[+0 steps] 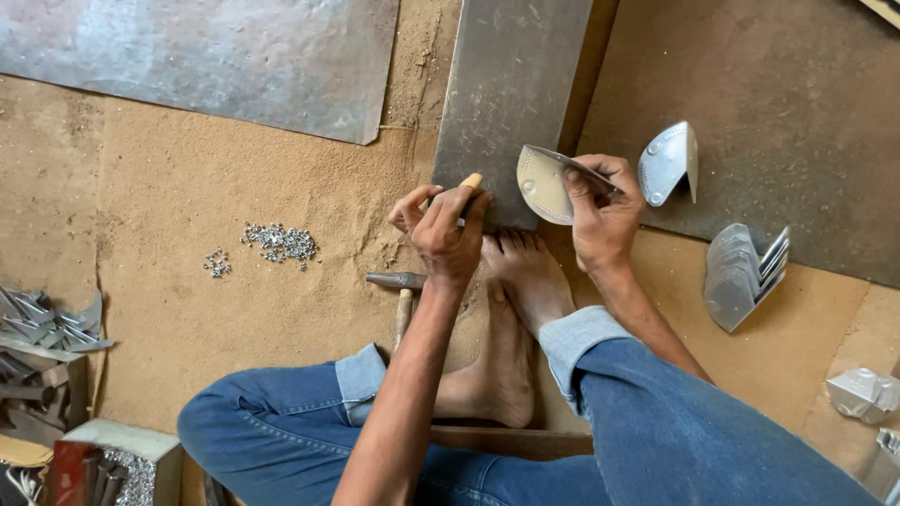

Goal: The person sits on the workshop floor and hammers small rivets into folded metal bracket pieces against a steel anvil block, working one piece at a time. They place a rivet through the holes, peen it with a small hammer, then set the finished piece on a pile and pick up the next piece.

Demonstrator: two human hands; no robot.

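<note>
While our left hand [445,234] curls its fingers about a short tool with a pale wooden end [472,180], pinching it near the top, our right hand [602,214] is closed on a folded metal piece [544,183], thumb on top and fingers underneath. We hold that piece against the lower edge of a long steel plate [511,89] lying on the floor, and the tool tip sits just beside it; whether the tip touches the plate we cannot tell, since the fingers cover it. Our bare foot [525,272] rests just below both hands, toes by the plate's edge. A hammer [398,281] lies on the floor beneath the left wrist, its handle running back toward our knee. Right of the right hand a similar folded piece [667,161] stands alone on a dark sheet [797,94], and further right a stack of such pieces [745,274] lies nested together. Well to the left, a small heap of rivets [279,242] is scattered on the sandy board [187,309]. Metal scraps [47,323] pile at the left margin.
</note>
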